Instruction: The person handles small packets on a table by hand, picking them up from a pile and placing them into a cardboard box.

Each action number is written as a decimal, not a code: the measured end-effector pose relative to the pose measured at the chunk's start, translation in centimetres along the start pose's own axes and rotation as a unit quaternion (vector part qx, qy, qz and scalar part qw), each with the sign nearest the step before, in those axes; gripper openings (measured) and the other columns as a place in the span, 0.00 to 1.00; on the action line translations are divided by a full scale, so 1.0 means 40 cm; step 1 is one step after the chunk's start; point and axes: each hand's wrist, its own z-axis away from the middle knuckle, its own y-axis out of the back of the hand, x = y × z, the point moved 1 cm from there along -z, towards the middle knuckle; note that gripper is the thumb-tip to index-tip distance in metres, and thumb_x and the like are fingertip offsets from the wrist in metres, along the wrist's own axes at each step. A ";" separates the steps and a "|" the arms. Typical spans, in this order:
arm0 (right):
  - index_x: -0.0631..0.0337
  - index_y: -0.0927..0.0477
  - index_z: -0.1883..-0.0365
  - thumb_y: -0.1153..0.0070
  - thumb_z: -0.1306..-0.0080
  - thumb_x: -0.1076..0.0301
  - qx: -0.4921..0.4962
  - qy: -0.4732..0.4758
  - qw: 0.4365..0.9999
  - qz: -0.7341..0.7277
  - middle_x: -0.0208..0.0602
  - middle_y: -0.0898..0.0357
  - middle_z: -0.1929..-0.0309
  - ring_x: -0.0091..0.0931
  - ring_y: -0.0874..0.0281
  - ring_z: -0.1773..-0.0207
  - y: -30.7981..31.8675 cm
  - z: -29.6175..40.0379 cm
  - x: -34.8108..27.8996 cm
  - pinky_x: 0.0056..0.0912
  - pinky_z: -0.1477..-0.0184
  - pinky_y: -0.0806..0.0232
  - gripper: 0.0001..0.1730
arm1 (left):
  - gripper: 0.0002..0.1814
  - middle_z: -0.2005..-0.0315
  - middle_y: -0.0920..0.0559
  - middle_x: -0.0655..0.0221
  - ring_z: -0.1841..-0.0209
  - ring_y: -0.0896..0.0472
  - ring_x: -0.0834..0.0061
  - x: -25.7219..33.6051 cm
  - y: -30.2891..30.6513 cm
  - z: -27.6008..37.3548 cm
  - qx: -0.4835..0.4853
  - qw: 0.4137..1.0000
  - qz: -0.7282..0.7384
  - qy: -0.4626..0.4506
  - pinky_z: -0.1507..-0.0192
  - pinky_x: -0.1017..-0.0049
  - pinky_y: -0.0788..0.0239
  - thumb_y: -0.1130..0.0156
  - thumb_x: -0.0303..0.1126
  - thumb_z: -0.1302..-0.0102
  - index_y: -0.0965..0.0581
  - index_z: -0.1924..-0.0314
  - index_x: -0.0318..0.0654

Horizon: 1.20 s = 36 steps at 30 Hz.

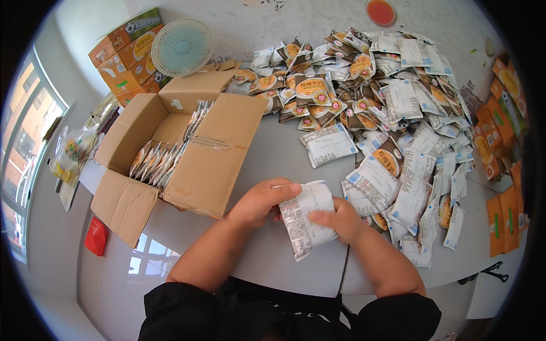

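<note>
Between my two hands is a sealed white pouch (309,230), printed side with grey text facing up. My left hand (264,200) grips its upper left corner, the thumb lying on top. From the right side my right hand (343,219) holds it, thumb across the front and fingers hidden beneath. To the left stands an open cardboard box (204,170), with rows of upright pouches (160,162) inside. A large heap of brown-and-white pouches (401,102) spreads over the table to the right. One pouch (328,145) lies flat at the heap's near left edge.
Orange printed cartons (128,64) are stacked behind the box, beside a round fan grille (182,47). More orange cartons (503,217) stand at the far right. A dish of red liquid (380,12) sits at the back. A red bag (96,236) lies at the lower left.
</note>
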 end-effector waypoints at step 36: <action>0.65 0.30 0.49 0.43 0.31 0.61 0.112 0.049 0.978 -0.170 0.36 0.23 0.55 0.24 0.23 0.54 0.007 -0.019 -0.012 0.28 0.51 0.27 0.20 | 0.19 0.53 0.18 0.67 0.51 0.22 0.79 -0.043 -0.093 0.027 0.067 0.990 -0.007 -0.123 0.50 0.76 0.28 0.36 0.37 0.32 0.23 0.46 0.32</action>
